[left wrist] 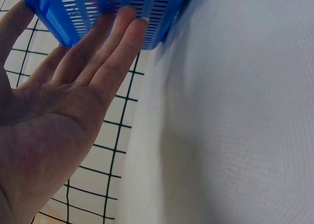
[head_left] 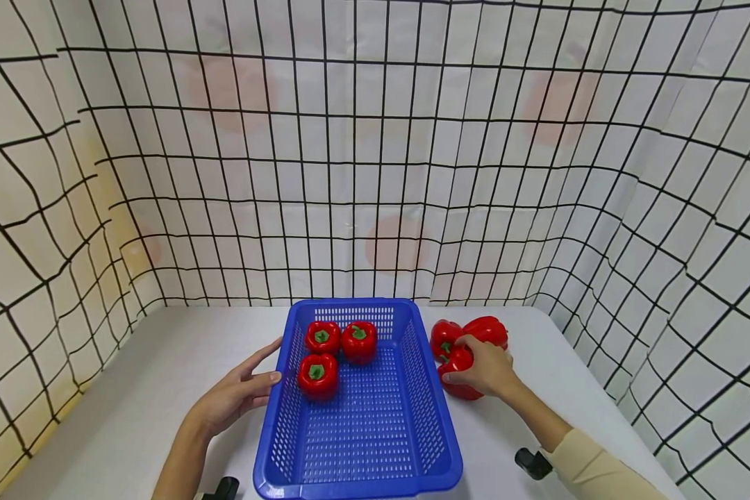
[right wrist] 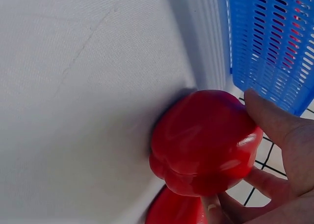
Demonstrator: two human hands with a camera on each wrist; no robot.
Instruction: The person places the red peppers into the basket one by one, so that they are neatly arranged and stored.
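Observation:
A blue perforated plastic basket [head_left: 357, 488] stands on the white table with red bell peppers inside: one at the back left [head_left: 322, 337], one beside it [head_left: 359, 342] and one in front [head_left: 317, 376]. My left hand [head_left: 234, 397] touches the basket's left side, thumb at the rim and the long fingers [left wrist: 115, 52] straight along the outer wall. To the right of the basket, my right hand [head_left: 487, 367] grips a red bell pepper [right wrist: 206, 140] between thumb and fingers, close over the table. Part of that pepper is hidden by the hand in the head view.
Behind the right hand lie more red peppers, one upright [head_left: 444, 336] and one on its side [head_left: 489, 329]. White walls with black grid netting [head_left: 384, 160] enclose the table [head_left: 181, 347] at the back and both sides.

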